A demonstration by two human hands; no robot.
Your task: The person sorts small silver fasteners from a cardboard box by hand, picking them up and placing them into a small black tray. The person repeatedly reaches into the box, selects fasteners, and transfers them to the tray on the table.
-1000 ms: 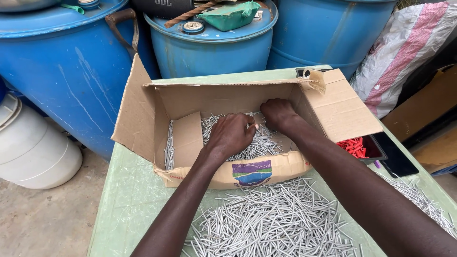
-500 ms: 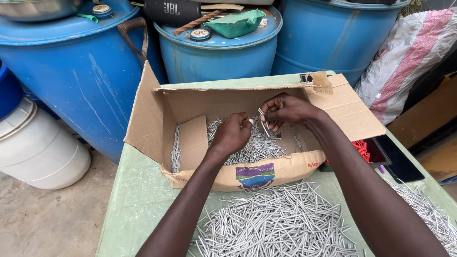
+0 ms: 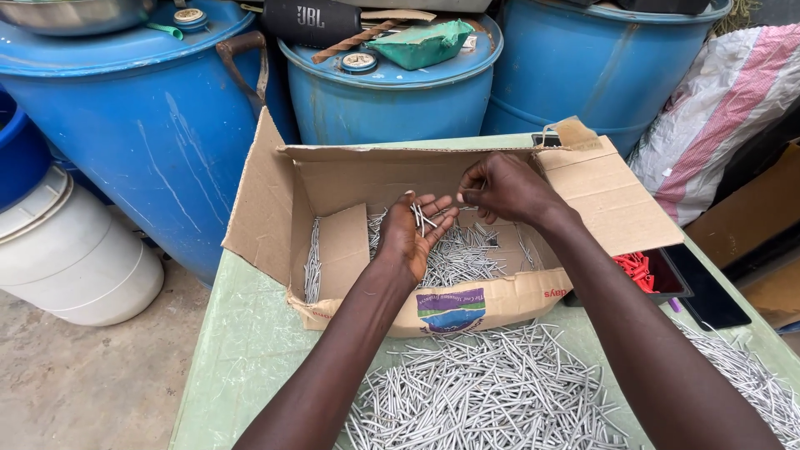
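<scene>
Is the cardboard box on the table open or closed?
Open: the cardboard box has its flaps folded outward, and nails lie visible inside.

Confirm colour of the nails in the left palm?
Silvery grey metal nails, in the left hand; head view.
</scene>
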